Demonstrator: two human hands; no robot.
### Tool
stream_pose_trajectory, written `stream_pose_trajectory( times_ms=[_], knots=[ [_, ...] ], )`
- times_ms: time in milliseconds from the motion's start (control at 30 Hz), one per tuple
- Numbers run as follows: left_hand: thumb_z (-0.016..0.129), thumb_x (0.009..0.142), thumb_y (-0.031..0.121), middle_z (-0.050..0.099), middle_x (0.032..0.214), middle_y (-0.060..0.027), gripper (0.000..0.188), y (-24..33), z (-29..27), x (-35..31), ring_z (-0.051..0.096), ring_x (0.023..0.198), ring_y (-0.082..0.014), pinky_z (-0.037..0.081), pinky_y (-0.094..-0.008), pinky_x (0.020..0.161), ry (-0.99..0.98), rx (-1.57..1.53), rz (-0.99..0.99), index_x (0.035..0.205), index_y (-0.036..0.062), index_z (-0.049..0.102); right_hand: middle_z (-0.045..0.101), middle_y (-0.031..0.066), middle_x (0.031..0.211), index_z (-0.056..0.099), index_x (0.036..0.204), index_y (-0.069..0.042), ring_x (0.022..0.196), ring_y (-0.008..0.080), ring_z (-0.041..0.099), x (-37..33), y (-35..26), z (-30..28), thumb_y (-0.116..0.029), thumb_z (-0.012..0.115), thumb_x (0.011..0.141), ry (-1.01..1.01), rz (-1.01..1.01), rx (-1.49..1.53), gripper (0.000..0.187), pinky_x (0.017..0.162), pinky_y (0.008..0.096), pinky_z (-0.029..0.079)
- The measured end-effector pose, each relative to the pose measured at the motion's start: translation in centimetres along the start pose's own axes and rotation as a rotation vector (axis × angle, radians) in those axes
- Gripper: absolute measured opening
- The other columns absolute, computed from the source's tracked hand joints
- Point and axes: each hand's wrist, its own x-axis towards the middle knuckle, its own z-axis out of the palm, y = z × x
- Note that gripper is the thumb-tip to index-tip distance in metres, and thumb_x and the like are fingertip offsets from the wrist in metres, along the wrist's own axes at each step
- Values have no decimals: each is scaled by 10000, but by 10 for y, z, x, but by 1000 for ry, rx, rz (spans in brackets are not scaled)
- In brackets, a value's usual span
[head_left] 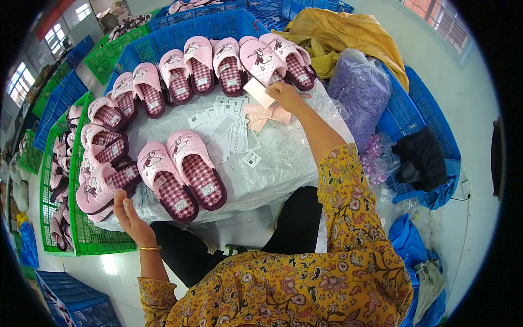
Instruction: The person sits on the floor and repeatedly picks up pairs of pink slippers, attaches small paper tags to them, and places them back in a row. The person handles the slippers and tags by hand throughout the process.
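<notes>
Beyond and right of the front slipper pair (185, 170), the right hand (284, 97) pinches a pale card (258, 92) near loose pink cards (259, 110) that a low sweep might scatter, while the empty left hand (132, 222), loosely spread, hangs left of the pair.

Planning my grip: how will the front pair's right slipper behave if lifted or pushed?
The slipper is probably light, with a fabric-looking upper. That hollow, open-backed upper may squash when pinched. Its broad, flat sole should resist rolling.
</notes>
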Motion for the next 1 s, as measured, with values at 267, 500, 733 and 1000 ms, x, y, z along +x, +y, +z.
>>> stream_pose_trajectory(
  times_ms=[267, 500, 733, 1000],
  knots=[
    [517, 953, 45, 567, 1158, -87, 294, 73, 90, -16, 546, 1050, -150, 418, -283, 948, -448, -184, 60, 1239, -22, 505, 598, 115, 758, 596, 957, -9, 696, 188, 572, -74, -120, 6, -256, 598, 950, 14, 13, 321, 248, 654, 335, 469],
    [621, 939, 134, 588, 747, 50, 85, 81, 155, -72, 467, 593, -26, 346, -183, 534, -551, -502, -697, 951, 55, 649, 644, 178, 812, 601, 968, -26, 731, 299, 643, -215, -183, 39, -258, 592, 942, -75, 132, 450, 233, 643, 382, 482],
    [655, 914, 187, 597, 758, 54, 158, 60, 180, -48, 459, 566, -23, 319, -189, 485, -656, -411, -605, 979, 43, 658, 643, 120, 883, 655, 969, -64, 778, 284, 624, -245, -124, 0, -110, 642, 857, 309, 167, 160, 122, 691, 365, 499],
    [647, 919, 241, 619, 805, 27, 194, 71, 267, -21, 565, 688, -63, 449, -212, 633, -753, -425, -651, 985, 59, 640, 626, 56, 924, 691, 972, -122, 900, 261, 598, -198, -90, -19, -89, 675, 791, 215, -96, -246, 185, 766, 368, 503]
  ],
)
